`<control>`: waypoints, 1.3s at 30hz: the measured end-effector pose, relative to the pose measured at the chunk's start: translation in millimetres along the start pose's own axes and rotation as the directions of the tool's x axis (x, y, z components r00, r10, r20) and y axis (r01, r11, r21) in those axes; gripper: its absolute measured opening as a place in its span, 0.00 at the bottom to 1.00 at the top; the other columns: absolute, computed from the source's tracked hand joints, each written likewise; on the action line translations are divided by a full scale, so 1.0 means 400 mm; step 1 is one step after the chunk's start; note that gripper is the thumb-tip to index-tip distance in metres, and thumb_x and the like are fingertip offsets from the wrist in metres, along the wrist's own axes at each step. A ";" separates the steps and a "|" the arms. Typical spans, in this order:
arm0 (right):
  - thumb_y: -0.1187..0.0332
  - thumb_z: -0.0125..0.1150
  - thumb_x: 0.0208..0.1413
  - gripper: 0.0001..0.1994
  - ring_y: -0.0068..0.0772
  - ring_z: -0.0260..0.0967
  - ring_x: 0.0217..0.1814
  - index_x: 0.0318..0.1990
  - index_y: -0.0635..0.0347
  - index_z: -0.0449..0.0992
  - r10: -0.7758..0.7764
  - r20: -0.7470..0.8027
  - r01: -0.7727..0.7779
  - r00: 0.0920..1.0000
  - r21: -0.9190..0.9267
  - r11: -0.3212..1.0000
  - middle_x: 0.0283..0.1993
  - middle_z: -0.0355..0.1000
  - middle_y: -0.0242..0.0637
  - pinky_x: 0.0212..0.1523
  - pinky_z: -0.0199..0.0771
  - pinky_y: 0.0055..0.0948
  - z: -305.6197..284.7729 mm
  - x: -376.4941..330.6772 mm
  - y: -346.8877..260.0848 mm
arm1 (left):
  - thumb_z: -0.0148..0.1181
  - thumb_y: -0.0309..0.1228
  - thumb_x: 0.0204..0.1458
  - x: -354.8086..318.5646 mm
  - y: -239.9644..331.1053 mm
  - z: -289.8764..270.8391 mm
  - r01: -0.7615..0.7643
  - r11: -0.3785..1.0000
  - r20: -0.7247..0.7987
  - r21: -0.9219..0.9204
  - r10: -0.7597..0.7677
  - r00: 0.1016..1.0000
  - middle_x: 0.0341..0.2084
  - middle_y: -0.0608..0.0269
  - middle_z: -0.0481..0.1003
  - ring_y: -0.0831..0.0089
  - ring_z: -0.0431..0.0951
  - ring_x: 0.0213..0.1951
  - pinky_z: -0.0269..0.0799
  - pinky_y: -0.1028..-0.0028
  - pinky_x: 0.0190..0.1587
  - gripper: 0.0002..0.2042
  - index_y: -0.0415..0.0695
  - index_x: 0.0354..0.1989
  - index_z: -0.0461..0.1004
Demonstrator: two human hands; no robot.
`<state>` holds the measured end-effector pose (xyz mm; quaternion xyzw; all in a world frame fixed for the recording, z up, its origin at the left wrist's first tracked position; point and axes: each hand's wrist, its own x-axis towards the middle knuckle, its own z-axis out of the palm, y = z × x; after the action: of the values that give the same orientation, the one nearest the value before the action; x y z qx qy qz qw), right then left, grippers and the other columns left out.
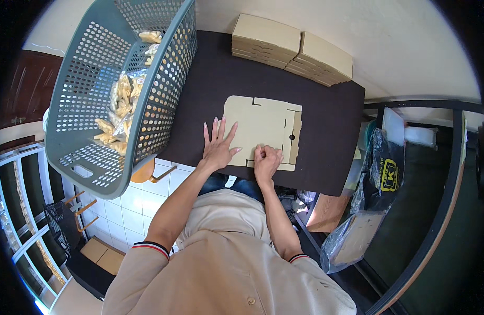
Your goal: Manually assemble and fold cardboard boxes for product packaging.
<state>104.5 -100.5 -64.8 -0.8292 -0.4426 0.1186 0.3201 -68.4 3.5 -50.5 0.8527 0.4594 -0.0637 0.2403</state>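
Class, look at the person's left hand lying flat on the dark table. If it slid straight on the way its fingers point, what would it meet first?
The left hand points away from the person, so probably the left edge of the flat cardboard sheet, though that is a close call.

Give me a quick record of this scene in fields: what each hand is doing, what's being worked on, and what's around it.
left hand: flat, fingers spread, on the left edge of the cardboard sheet
right hand: curled, pinching the sheet's near edge
surface: dark table
left of sheet: grey perforated basket holding small packets
far edge: two stacks of flat cardboard
right side: black plastic bag
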 end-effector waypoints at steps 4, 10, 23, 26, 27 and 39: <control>0.67 0.73 0.56 0.10 0.46 0.68 0.42 0.26 0.58 0.79 0.013 0.014 -0.013 1.000 -0.002 1.000 0.27 0.76 0.37 0.51 0.63 0.47 0.009 0.045 -0.003 | 0.60 0.56 0.66 0.000 -0.001 0.003 -0.005 1.000 -0.017 -0.003 0.005 1.000 0.85 0.44 0.32 0.41 0.27 0.84 0.17 0.33 0.79 0.47 0.61 0.87 0.40; 0.67 0.73 0.57 0.10 0.46 0.68 0.41 0.26 0.59 0.80 0.000 -0.021 0.000 1.000 -0.008 1.000 0.26 0.76 0.37 0.51 0.63 0.48 0.038 0.121 -0.011 | 0.59 0.57 0.66 -0.002 0.004 -0.006 0.006 1.000 -0.005 -0.015 -0.006 1.000 0.85 0.43 0.32 0.41 0.27 0.84 0.17 0.33 0.79 0.47 0.61 0.87 0.40; 0.66 0.71 0.59 0.11 0.46 0.68 0.40 0.26 0.59 0.81 -0.005 -0.043 0.005 0.999 -0.009 1.000 0.24 0.76 0.38 0.50 0.62 0.48 0.098 0.303 -0.041 | 0.57 0.58 0.66 0.000 0.006 -0.028 0.021 0.999 0.059 -0.031 -0.019 0.998 0.85 0.43 0.31 0.41 0.26 0.84 0.17 0.33 0.79 0.46 0.60 0.87 0.40; 0.66 0.70 0.59 0.10 0.45 0.69 0.41 0.27 0.59 0.82 0.017 -0.042 -0.019 0.999 -0.045 0.999 0.25 0.77 0.39 0.51 0.62 0.48 0.114 0.335 -0.044 | 0.58 0.57 0.67 -0.004 0.009 -0.027 0.024 0.999 0.077 -0.038 -0.021 0.997 0.85 0.41 0.30 0.40 0.25 0.84 0.16 0.33 0.78 0.47 0.60 0.87 0.38; 0.66 0.70 0.59 0.10 0.45 0.70 0.42 0.28 0.59 0.83 0.034 -0.038 -0.036 0.999 -0.056 0.998 0.25 0.77 0.38 0.52 0.62 0.48 0.116 0.340 -0.045 | 0.58 0.57 0.67 -0.004 0.008 -0.027 0.022 0.999 0.095 -0.046 -0.018 0.995 0.84 0.39 0.30 0.38 0.24 0.84 0.16 0.32 0.78 0.47 0.60 0.87 0.37; 0.67 0.72 0.60 0.17 0.41 0.67 0.28 0.23 0.64 0.75 -0.056 -0.035 0.062 0.998 0.180 0.982 0.21 0.71 0.41 0.35 0.65 0.45 0.029 0.173 0.040 | 0.55 0.59 0.68 0.000 0.002 -0.030 0.023 0.999 0.109 -0.045 -0.018 0.994 0.85 0.42 0.28 0.41 0.22 0.84 0.13 0.34 0.78 0.46 0.61 0.87 0.37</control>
<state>149.6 -45.7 -77.9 -0.7849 -0.4498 0.1365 0.4038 -68.8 8.8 -39.6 0.8376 0.4556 -0.1019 0.2838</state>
